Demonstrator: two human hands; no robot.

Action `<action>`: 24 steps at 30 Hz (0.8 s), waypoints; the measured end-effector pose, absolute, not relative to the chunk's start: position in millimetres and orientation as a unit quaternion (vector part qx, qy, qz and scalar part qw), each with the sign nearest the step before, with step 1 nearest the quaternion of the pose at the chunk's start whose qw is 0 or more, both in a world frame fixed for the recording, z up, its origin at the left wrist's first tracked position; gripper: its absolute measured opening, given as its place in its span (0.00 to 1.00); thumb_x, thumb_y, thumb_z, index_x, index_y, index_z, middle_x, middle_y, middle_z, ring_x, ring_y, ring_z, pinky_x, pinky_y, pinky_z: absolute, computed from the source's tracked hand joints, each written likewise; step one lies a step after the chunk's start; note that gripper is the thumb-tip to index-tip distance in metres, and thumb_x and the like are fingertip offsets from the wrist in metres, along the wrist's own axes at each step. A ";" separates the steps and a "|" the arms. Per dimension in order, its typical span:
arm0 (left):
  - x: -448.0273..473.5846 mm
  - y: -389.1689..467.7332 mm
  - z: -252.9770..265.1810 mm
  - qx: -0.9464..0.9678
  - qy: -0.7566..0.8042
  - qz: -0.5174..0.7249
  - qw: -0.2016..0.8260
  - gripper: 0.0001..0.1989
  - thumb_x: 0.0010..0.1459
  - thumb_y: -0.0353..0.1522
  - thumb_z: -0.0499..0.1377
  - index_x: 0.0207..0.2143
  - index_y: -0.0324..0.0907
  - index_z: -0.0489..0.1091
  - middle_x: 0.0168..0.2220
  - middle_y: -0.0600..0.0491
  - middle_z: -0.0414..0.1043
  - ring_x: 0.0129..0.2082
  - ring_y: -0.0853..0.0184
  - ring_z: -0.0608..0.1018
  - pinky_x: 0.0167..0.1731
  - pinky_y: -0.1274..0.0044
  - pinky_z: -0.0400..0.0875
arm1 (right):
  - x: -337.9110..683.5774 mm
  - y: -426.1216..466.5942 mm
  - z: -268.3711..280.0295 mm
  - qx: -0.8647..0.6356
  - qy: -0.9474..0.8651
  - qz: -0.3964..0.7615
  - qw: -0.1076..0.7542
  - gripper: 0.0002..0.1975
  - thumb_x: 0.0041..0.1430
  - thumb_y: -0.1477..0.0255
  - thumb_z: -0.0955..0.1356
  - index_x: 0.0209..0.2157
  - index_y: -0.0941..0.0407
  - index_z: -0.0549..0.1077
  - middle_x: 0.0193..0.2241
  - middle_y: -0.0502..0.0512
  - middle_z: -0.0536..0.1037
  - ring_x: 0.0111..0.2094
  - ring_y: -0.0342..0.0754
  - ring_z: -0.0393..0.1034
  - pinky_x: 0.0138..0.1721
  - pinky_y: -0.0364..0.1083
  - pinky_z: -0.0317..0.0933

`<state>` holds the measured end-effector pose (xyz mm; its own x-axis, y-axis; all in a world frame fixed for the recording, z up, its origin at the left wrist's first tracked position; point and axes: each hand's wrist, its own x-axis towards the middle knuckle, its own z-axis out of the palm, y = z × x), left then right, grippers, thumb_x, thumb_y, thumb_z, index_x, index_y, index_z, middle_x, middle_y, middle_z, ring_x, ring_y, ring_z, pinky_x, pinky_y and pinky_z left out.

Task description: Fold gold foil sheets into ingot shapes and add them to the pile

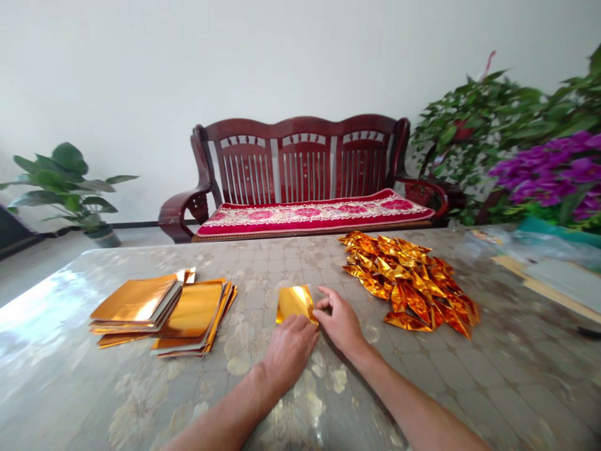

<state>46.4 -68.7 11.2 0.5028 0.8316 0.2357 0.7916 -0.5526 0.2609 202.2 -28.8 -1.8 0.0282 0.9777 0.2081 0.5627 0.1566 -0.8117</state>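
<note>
Centrally, at the near part of the table (516, 388), a small gold foil sheet (294, 300) was laid flat between two stacks of foil on the left and a pile of folded foil pieces (408, 275) on the right. Its near edge was covered by the fingers of the left hand (292, 341), which was placed palm down; whether anything was gripped beneath them could not be told. The sheet's right edge, close to its near corner, was met by the thumb of the right hand (342, 322), whose grip was held narrow, though it could not be told whether the foil was pinched. The left stack (131, 300) and the right stack (192, 310) were set touching, their sheets unevenly aligned. Beyond the table's far edge, a wooden settee (305, 169) was seen, its seat covered by a red floral cover (305, 213). Far left, a potted plant (70, 181) was set on the floor; on the right, purple flowers (549, 166) were seen beside leafy plants (479, 113).
</note>
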 end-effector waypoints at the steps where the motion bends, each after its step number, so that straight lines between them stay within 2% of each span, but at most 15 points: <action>1: 46.1 -68.5 10.2 0.866 0.462 0.180 0.065 0.13 0.69 0.33 0.50 0.36 0.44 0.74 0.36 0.52 0.74 0.39 0.66 0.76 0.43 0.76 0.71 | 200.9 -29.5 -1.2 -0.600 -0.650 0.252 0.391 0.25 0.51 0.75 0.67 0.53 0.55 0.70 0.32 0.49 0.81 0.37 0.49 0.75 0.43 0.48 0.65; 4: 42.7 -67.5 8.6 0.863 0.442 0.233 0.080 0.12 0.69 0.32 0.51 0.39 0.45 0.74 0.37 0.53 0.76 0.39 0.69 0.76 0.43 0.79 0.71 | 199.8 -31.8 1.7 -0.604 -0.667 0.215 0.380 0.21 0.53 0.77 0.65 0.50 0.54 0.73 0.29 0.48 0.80 0.34 0.48 0.74 0.38 0.45 0.64; 6: 38.5 -66.5 9.6 0.852 0.431 0.289 0.070 0.11 0.69 0.31 0.50 0.43 0.46 0.73 0.41 0.53 0.76 0.42 0.70 0.77 0.45 0.80 0.71 | 200.9 -34.6 5.0 -0.592 -0.695 0.148 0.380 0.19 0.54 0.78 0.64 0.48 0.54 0.74 0.31 0.50 0.80 0.36 0.48 0.73 0.40 0.46 0.62; 10: 28.6 -63.2 14.9 0.815 0.428 0.391 -0.016 0.15 0.68 0.30 0.51 0.55 0.46 0.68 0.54 0.48 0.70 0.52 0.67 0.74 0.52 0.77 0.70 | 202.3 -45.0 14.5 -0.518 -0.779 -0.028 0.353 0.18 0.59 0.79 0.62 0.49 0.55 0.73 0.35 0.54 0.79 0.39 0.50 0.69 0.43 0.48 0.58; 12: 24.6 -60.7 18.0 0.805 0.442 0.393 -0.037 0.16 0.68 0.31 0.51 0.56 0.46 0.66 0.56 0.46 0.69 0.54 0.65 0.74 0.52 0.75 0.71 | 200.8 -50.9 19.2 -0.484 -0.802 -0.077 0.341 0.14 0.62 0.78 0.62 0.47 0.55 0.74 0.33 0.55 0.78 0.38 0.51 0.68 0.41 0.49 0.56; 15: 19.9 -56.4 20.7 0.808 0.451 0.377 -0.020 0.13 0.69 0.32 0.50 0.50 0.46 0.71 0.47 0.48 0.74 0.46 0.67 0.77 0.47 0.77 0.73 | 197.9 -56.6 24.0 -0.453 -0.817 -0.114 0.338 0.11 0.65 0.76 0.62 0.42 0.54 0.75 0.31 0.54 0.77 0.36 0.50 0.66 0.39 0.49 0.54; 18: 15.7 -52.7 18.4 0.799 0.438 0.412 0.003 0.12 0.68 0.31 0.51 0.42 0.45 0.74 0.37 0.51 0.75 0.38 0.69 0.78 0.41 0.79 0.73 | 200.5 -57.9 27.0 -0.445 -0.813 -0.134 0.352 0.11 0.67 0.75 0.62 0.43 0.54 0.75 0.32 0.54 0.78 0.39 0.50 0.66 0.41 0.49 0.55; 20: 13.2 -50.8 14.3 0.783 0.420 0.458 0.015 0.10 0.68 0.31 0.52 0.40 0.45 0.74 0.37 0.51 0.76 0.38 0.70 0.78 0.41 0.79 0.73 | 206.8 -57.5 28.7 -0.445 -0.808 -0.142 0.359 0.11 0.67 0.74 0.62 0.43 0.52 0.76 0.34 0.55 0.79 0.41 0.50 0.67 0.43 0.49 0.55; 24: 10.5 -46.6 5.0 0.774 0.382 0.505 0.028 0.09 0.67 0.30 0.54 0.41 0.45 0.75 0.42 0.50 0.77 0.43 0.68 0.78 0.45 0.76 0.74 | 223.7 -55.1 29.9 -0.450 -0.802 -0.159 0.359 0.11 0.67 0.73 0.64 0.40 0.48 0.79 0.36 0.52 0.80 0.43 0.49 0.67 0.44 0.49 0.54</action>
